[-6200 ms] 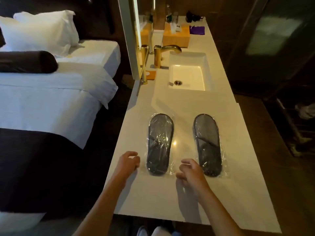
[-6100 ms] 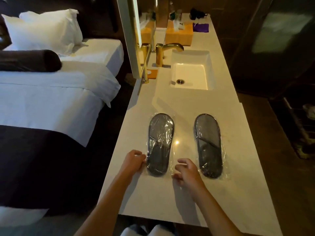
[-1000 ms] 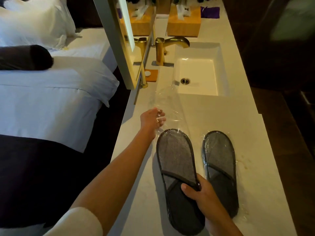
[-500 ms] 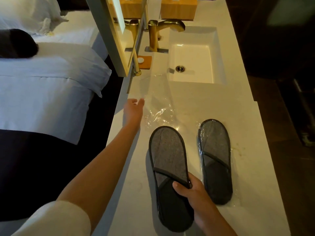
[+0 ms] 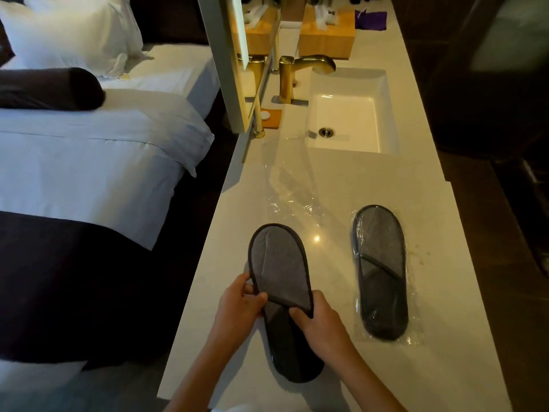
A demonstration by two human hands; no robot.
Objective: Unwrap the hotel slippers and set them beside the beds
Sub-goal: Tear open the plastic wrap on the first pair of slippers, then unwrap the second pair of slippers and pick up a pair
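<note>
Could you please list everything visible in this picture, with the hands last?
Bare slipper: 1, grey, near counter edge, held by both hands.
Wrapped slipper: 1, grey in clear plastic, flat on counter, right of the bare one.
Empty wrapper: 1, clear, on counter between slippers and sink.
Counter: 1, pale stone.
Sink: 1, white, set into counter.
Tap: 1, gold, left of sink.
Tissue box: 1, wooden, behind tap.
Mirror: 1, pale frame, counter's left edge.
Beds: 2, white linen, left of counter.
Bolster: 1, dark, on nearer bed.
Pillow: white, count unclear, behind bolster.
Left hand: grips bare slipper's left edge.
Right hand: grips its right edge.
</note>
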